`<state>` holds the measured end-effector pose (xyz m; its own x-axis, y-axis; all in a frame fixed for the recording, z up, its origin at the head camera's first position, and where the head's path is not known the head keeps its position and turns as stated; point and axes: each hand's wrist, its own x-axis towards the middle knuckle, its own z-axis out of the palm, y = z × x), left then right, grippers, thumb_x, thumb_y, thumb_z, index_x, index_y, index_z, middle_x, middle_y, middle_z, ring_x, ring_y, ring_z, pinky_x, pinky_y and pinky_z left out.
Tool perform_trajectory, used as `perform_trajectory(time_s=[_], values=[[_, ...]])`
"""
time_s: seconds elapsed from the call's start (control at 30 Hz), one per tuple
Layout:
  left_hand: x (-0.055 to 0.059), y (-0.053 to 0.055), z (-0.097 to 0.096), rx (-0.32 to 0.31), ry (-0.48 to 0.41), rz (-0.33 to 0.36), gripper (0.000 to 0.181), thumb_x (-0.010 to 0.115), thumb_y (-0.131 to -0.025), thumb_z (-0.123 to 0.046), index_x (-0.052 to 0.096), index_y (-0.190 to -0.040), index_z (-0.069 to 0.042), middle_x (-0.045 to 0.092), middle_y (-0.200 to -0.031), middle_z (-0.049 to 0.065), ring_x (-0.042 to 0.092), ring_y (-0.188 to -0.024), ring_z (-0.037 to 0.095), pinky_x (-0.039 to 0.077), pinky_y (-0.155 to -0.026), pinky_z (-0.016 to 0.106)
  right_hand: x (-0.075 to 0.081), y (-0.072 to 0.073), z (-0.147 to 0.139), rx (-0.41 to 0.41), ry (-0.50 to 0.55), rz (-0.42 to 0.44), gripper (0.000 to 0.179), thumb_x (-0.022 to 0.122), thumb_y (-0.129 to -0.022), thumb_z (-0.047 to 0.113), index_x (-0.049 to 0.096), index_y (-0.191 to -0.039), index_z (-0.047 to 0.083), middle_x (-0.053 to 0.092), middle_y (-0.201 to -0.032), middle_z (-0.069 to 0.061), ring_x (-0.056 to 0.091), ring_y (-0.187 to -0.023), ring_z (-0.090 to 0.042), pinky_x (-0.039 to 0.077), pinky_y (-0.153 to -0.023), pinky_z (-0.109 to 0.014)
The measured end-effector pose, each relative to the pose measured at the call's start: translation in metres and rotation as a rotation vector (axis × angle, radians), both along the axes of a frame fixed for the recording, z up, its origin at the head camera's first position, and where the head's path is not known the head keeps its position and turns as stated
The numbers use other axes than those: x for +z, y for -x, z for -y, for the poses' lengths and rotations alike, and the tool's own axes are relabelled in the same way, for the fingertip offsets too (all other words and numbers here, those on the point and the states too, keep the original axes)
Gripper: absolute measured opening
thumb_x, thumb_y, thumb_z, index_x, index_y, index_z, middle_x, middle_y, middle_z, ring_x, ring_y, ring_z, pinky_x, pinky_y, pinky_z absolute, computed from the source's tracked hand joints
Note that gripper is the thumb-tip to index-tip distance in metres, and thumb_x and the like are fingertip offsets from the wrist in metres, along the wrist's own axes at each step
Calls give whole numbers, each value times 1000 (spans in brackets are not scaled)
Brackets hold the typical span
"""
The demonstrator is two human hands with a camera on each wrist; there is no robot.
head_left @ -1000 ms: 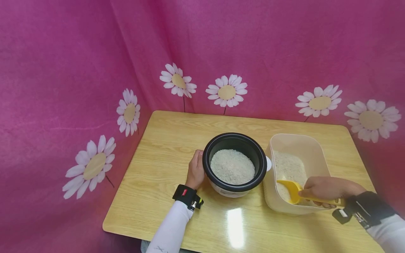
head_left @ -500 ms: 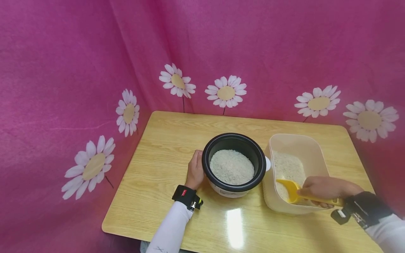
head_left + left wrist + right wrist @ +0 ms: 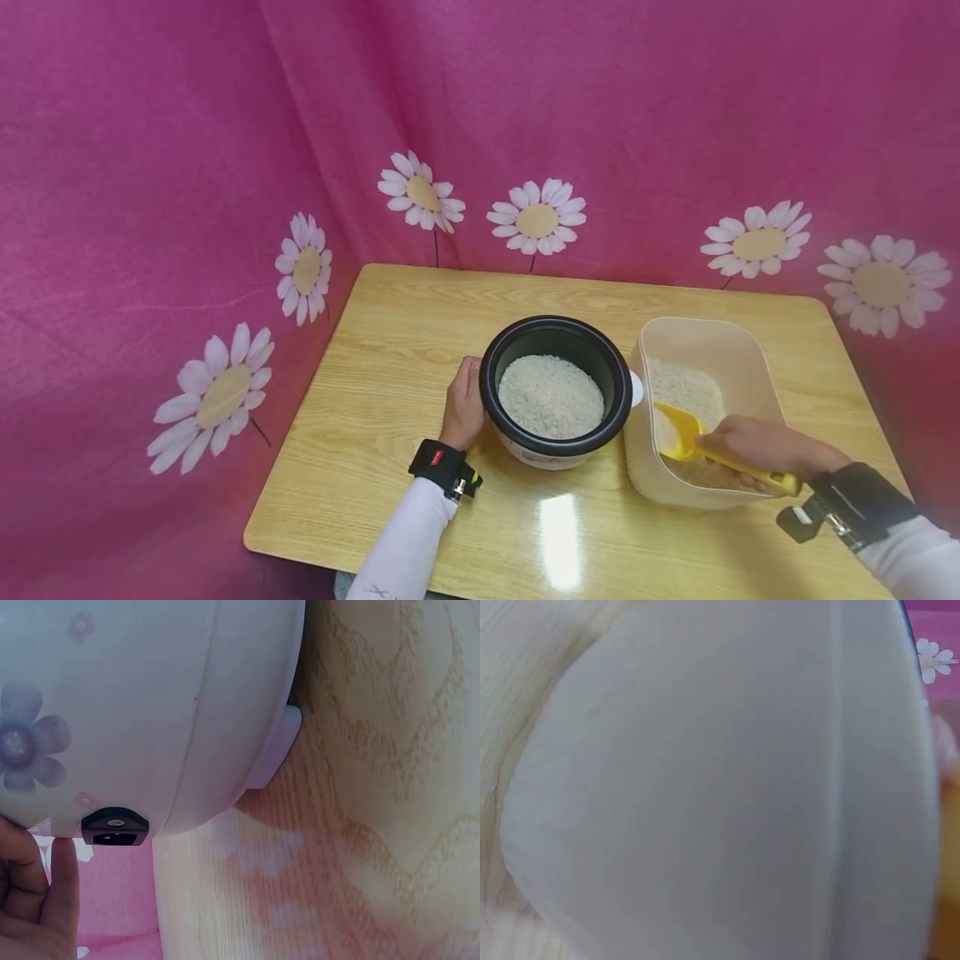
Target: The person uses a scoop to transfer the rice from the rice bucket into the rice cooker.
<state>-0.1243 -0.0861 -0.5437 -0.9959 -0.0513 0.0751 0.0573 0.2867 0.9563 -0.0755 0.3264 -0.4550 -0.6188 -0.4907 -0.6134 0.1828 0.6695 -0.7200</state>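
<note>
A white rice cooker [image 3: 546, 455] stands mid-table in the head view, rice [image 3: 551, 397] lying in its black inner pot [image 3: 551, 337]. My left hand [image 3: 462, 406] grips its left side; in the left wrist view fingers [image 3: 64, 881] meet the cooker body close to its black power socket [image 3: 115, 827]. A yellow scoop [image 3: 681, 431] with rice in its bowl is in my right hand [image 3: 765, 446], fingers round the handle. Hand and scoop are over the near part of a beige rice bin [image 3: 716, 333], whose wall fills most of the right wrist view.
Both containers stand close together on a wooden table [image 3: 390, 350] with rounded corners. The cooker's white side handle [image 3: 637, 388] points at the bin. Pink curtains [image 3: 480, 100] with daisies hang behind and to the left of the table.
The scoop has shifted up and slightly left inside the bin, its handle now slanting more steeply down to the right. My left hand and the rice cooker have stayed put.
</note>
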Motion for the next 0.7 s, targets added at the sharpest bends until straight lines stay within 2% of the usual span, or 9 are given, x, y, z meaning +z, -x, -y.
perform_trajectory(time_s=[0.23, 0.47, 0.7], values=[[-1, 0, 0, -7, 6, 8, 38, 30, -114, -33, 59, -118, -9, 66, -103, 12, 56, -91, 17, 45, -80, 23, -11, -1, 3, -76, -10, -25, 44, 43, -109, 28, 53, -70, 10, 49, -54, 6, 43, -40, -5, 38, -40, -19], [-2, 2, 1, 0, 4, -11, 38, 30, -114, -33, 59, -117, -9, 65, -101, 12, 55, -90, 15, 45, -79, 23, -13, 1, 5, -81, -21, -48, 44, 43, -109, 30, 59, -75, 8, 50, -55, 5, 44, -42, -6, 39, -43, -22], [-1, 2, 0, -1, 6, -10, 38, 31, -114, -33, 60, -117, -8, 67, -103, 13, 57, -92, 15, 46, -81, 22, -19, 2, 10, -154, -55, -62, 44, 44, -109, 33, 62, -79, 6, 52, -59, 3, 45, -45, -9, 38, -44, -23]])
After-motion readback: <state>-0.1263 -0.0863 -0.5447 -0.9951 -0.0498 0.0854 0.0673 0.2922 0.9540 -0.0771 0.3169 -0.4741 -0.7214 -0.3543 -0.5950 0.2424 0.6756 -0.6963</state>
